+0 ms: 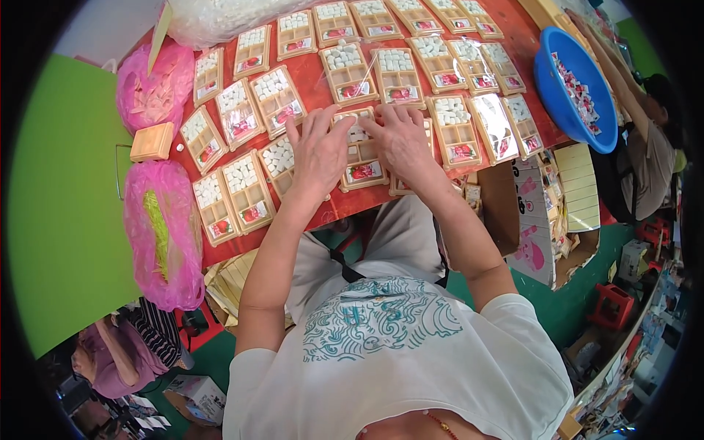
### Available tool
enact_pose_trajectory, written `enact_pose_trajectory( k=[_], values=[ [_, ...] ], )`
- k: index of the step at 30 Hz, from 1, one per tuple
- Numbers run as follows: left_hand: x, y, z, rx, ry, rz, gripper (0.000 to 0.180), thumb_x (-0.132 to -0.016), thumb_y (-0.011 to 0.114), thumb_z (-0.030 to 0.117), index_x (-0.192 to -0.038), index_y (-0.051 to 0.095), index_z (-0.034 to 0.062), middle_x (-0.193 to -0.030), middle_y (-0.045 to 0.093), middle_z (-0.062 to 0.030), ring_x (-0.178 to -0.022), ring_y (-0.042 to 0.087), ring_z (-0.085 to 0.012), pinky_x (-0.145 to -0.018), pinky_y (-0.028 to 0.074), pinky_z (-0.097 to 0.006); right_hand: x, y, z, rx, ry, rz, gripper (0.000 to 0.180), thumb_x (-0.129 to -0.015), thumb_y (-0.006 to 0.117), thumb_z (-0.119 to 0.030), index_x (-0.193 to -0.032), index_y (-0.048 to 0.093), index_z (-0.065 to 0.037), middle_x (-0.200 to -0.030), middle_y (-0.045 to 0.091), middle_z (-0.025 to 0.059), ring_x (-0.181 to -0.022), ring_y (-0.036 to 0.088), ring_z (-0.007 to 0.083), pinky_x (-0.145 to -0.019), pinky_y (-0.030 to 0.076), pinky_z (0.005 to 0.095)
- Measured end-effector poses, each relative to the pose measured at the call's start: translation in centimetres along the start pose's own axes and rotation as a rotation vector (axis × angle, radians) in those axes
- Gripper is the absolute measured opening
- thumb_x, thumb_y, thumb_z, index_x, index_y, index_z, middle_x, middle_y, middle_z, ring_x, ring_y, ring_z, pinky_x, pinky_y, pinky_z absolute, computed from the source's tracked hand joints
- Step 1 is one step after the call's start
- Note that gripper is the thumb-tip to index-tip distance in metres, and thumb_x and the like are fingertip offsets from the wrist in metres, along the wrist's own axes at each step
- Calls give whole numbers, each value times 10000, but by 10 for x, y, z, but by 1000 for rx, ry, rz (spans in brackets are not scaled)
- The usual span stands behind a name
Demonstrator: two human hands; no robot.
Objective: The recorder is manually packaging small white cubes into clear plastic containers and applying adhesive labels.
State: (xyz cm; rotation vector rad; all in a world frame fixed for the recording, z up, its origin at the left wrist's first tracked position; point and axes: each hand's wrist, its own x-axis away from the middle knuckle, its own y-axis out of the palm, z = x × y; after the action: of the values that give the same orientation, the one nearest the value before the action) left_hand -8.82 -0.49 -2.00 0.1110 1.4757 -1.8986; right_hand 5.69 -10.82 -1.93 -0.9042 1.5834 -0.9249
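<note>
In front of me lies a tan compartmented tray (363,156) with white pieces at its far end and a red printed packet in its near part. My left hand (320,150) bends over its left side, fingers apart, thumb by the white pieces. Over its right side reaches my right hand (405,143), fingers curved and spread, its thumb also by the pieces. Both hands partly cover the tray's far end. Beside my left hand is another filled tray (280,160). A tray (453,132) with white pieces and a red packet sits right of my right hand.
Rows of similar trays cover the red table (323,214). A blue basin (587,136) of small packets stands right. Pink bags (194,249) and a stacked tan tray (152,142) line the left edge. Clear plastic (227,22) lies at the back. Other people are on both sides.
</note>
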Motion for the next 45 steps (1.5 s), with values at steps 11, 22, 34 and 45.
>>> enact_pose_trajectory(
  k=[11, 22, 34, 45],
  values=[
    [22, -2, 14, -77, 58, -88, 266, -780, 641, 72, -1037, 664, 137, -1213, 539, -118, -1183, 470, -304, -1035, 236, -594, 17, -5, -4, -82, -49, -35, 336, -748, 636, -67, -1071, 653, -159, -1049, 566, 55, -995, 548, 232, -881, 368, 394],
    [27, -9, 14, -90, -53, -71, 143, -771, 662, 160, -901, 679, 104, -1247, 525, -102, -1240, 420, -321, -1044, 145, -652, 23, -5, -7, -208, 7, 30, 210, -770, 641, -73, -977, 657, -106, -987, 563, 65, -942, 552, 242, -859, 376, 378],
    [19, 0, 23, -212, -104, -73, 115, -786, 630, 169, -826, 691, 81, -1215, 554, -127, -1233, 429, -381, -1030, 97, -713, 32, -8, -14, -249, 6, 25, 158, -763, 644, -69, -918, 647, -102, -1009, 563, 75, -959, 558, 249, -877, 372, 400],
    [-8, 10, 15, -212, -38, -66, 101, -807, 631, 179, -813, 668, 85, -1183, 571, -98, -1223, 430, -350, -1028, 89, -726, 36, -13, -9, -295, 102, 108, 193, -784, 663, -62, -975, 655, -85, -985, 573, 78, -947, 559, 259, -896, 377, 397]
  ],
)
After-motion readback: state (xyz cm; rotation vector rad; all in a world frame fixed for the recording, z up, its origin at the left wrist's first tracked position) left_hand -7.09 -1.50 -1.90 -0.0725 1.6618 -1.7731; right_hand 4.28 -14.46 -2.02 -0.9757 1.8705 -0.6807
